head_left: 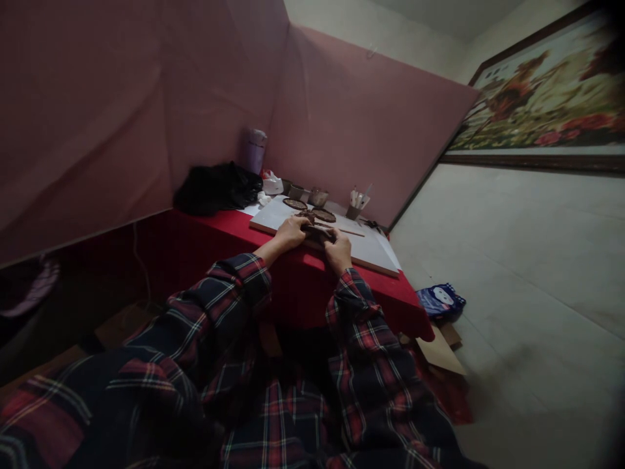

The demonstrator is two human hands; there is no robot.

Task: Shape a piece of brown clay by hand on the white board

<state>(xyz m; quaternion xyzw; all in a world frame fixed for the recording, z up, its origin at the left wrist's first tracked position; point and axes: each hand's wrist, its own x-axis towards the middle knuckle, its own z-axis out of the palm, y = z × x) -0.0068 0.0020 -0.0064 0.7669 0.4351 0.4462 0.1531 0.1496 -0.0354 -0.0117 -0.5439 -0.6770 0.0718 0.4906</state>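
Both my hands meet over the near edge of a pale wooden board (375,255) on a red-clothed table (229,225). My left hand (291,232) and my right hand (338,250) are curled round a dark brown flat piece (319,232) between them. Two more flat brown oval pieces (295,204) (323,215) lie on the board just beyond my hands. A thin wooden stick (347,230) lies on the board to the right of them. My sleeves are red and dark blue plaid.
A black bundle (217,187) and a purple tumbler (254,150) sit at the table's back left. Small cups (318,197) and a holder with tools (354,207) line the pink partition. A blue packet (441,299) and cardboard (439,352) lie on the floor at right.
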